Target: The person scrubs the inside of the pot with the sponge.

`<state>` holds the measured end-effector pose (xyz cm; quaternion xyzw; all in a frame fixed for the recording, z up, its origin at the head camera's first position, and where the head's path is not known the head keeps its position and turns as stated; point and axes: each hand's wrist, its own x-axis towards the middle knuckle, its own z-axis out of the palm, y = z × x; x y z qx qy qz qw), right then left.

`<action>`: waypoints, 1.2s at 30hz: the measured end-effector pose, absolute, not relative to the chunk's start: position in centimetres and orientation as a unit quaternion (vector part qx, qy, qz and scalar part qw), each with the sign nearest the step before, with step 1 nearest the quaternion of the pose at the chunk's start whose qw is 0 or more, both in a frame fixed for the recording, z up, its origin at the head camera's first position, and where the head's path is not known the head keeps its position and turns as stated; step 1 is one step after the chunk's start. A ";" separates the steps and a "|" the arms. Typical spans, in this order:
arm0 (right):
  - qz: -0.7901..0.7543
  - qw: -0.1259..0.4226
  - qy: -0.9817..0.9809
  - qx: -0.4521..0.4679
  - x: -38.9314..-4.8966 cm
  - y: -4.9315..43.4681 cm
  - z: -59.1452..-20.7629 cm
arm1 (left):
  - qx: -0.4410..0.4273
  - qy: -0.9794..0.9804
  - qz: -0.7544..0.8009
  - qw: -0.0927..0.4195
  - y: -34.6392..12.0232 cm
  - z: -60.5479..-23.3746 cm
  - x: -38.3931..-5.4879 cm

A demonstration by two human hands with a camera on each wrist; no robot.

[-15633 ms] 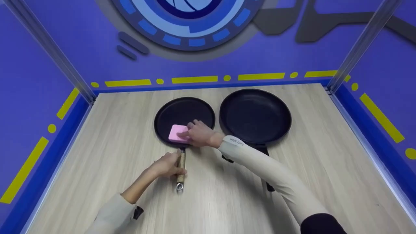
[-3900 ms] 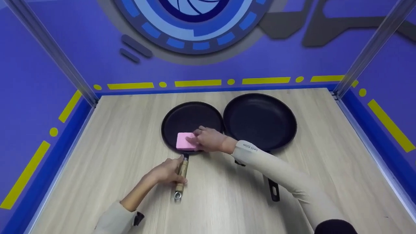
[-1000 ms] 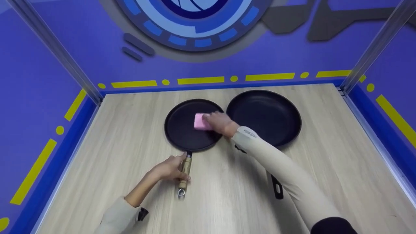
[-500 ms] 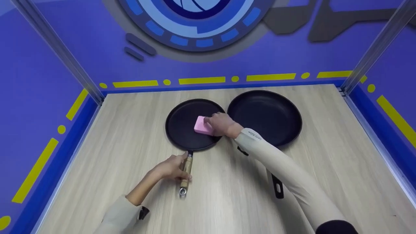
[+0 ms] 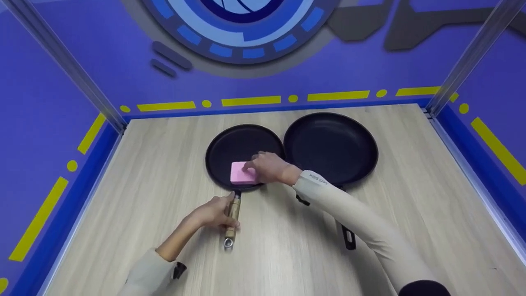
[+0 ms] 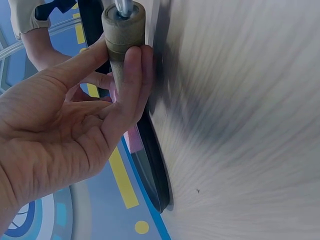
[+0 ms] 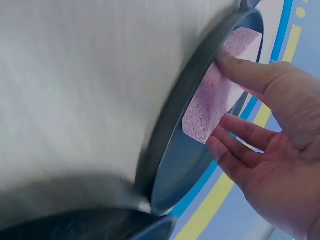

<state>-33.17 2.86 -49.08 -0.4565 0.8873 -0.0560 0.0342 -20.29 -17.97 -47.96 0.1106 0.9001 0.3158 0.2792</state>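
My left hand grips the wooden handle of the smaller black frying pan, a shallow one lying on the table. In the left wrist view the thumb and fingers pinch that handle near its end, where a metal ring sits. My right hand pinches a pink sponge against the near part of this pan's cooking surface. The right wrist view shows the thumb on one side of the porous sponge and the other fingers along its opposite edge.
A larger, deeper black frying pan stands right beside the smaller one, rim close to rim. Its slotted black handle points toward me, partly under my right sleeve. Blue walls border the wooden table behind and at both sides.
Over the last second, the right hand has moved the sponge from the smaller pan's middle toward its near edge. The left hand keeps its hold on the handle. The view has shifted slightly.
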 end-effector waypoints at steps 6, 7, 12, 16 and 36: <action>-0.037 0.018 0.881 -0.472 -32.6 0.3 -48.8 | 0.105 0.906 0.302 0.278 -18.1 -47.5 -20.2; -0.036 0.014 0.881 -0.471 -32.6 0.0 -48.9 | 0.104 0.907 0.299 0.276 -18.1 -47.5 -20.1; -0.037 0.013 0.890 -0.455 -33.0 -1.7 -49.1 | 0.116 0.905 0.306 0.272 -18.2 -47.5 -20.2; -0.014 0.000 0.897 -0.442 -33.7 -3.0 -49.4 | 0.125 0.903 0.311 0.269 -18.3 -47.6 -20.3; 0.028 -0.014 0.971 -0.237 -39.0 -4.7 -51.3 | 0.102 0.900 0.323 0.273 -18.2 -47.6 -20.0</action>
